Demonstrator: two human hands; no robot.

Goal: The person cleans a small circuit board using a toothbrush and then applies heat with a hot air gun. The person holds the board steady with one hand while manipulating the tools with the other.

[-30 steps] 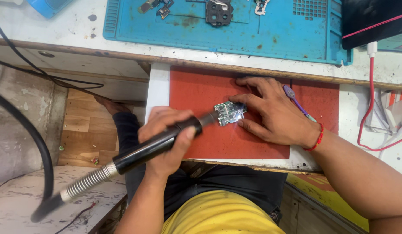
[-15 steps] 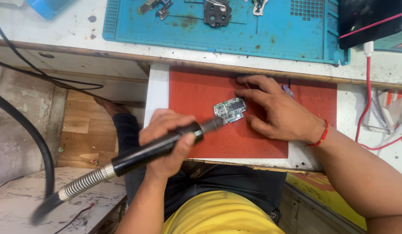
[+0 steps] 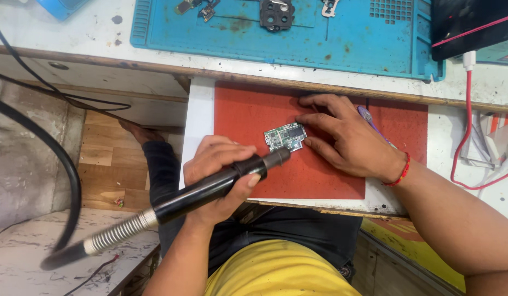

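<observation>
While left hand (image 3: 221,170) grips hot-air wand (image 3: 210,189) (fist closed), right hand (image 3: 347,140) fingers pin circuit board (image 3: 285,137).

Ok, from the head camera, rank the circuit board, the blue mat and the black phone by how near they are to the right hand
1. Circuit board: nearest, on the red pad, at the fingers of the right hand.
2. Blue mat: farther up the bench, above the hand.
3. Black phone: farthest, in the upper right corner, past the mat's right edge.
</observation>
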